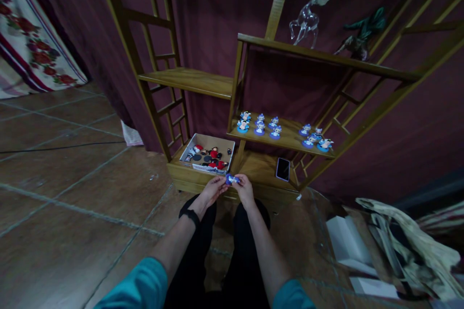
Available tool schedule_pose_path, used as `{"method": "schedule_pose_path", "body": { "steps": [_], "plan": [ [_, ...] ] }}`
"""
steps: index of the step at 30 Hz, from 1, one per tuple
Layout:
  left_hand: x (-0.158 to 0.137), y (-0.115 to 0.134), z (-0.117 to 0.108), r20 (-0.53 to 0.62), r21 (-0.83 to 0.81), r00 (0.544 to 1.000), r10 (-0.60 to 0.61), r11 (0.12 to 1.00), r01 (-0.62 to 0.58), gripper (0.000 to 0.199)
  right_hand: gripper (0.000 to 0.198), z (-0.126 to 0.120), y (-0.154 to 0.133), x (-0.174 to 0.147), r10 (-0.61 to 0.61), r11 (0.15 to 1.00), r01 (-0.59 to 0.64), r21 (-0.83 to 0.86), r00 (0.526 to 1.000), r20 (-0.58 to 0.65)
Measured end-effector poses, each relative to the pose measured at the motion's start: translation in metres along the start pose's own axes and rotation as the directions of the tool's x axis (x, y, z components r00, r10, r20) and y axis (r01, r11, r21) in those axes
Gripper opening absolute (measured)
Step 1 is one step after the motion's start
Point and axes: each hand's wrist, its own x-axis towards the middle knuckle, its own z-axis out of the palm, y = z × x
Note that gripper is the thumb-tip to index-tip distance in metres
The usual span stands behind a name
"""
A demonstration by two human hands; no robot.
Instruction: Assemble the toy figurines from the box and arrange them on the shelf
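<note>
A small purple-and-white figurine [232, 180] sits near the centre of the frame, a little below the middle, in front of the box's lower right corner. The left hand [214, 188] and the right hand [245, 190] pinch it from either side, fingertips closed on it; which finger presses where is too small to tell. It lies tipped on its side, the purple end toward the left hand.

It looks like light, stiff plastic — smooth enough to slip a little, with small raised parts that could snap. The broad purple end seems the safest hold, or the thick of the body; the small projections are best left unsqueezed.

Left of centre, the open box [218, 142] holds red-and-black figures [213, 152]; right of centre, similar figurines [275, 132] stand upright on a wooden shelf [291, 128].
</note>
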Motion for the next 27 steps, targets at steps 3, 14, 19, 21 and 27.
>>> {"method": "schedule_pose_path", "body": {
  "steps": [3, 14, 19, 21, 27],
  "plan": [
    [-0.001, 0.0, 0.001, -0.01, 0.017, 1.0, 0.004, 1.0, -0.004, 0.016, 0.024, 0.0, 0.001, -0.001, -0.01, 1.0, 0.01, -0.018, 1.0, 0.001],
    [0.0, -0.002, 0.001, -0.039, -0.035, 0.999, 0.005, 0.999, -0.007, 0.015, 0.024, -0.003, 0.013, 0.0, -0.073, 0.962, 0.069, -0.262, 0.997, -0.006],
    [0.002, 0.0, 0.002, -0.1, -0.005, 0.995, 0.0, 1.0, -0.001, 0.015, 0.025, -0.003, 0.009, -0.004, -0.119, 0.919, 0.123, -0.375, 0.992, 0.035],
    [0.001, 0.001, 0.001, -0.102, 0.01, 0.995, -0.001, 1.0, 0.002, 0.016, 0.025, -0.003, 0.007, -0.006, -0.128, 0.904, 0.136, -0.405, 0.991, 0.049],
    [0.001, 0.002, 0.0, -0.09, 0.01, 0.996, -0.017, 1.0, 0.018, 0.018, 0.026, -0.004, 0.002, -0.008, -0.163, 0.863, 0.182, -0.47, 0.983, 0.08]
  ]
}}
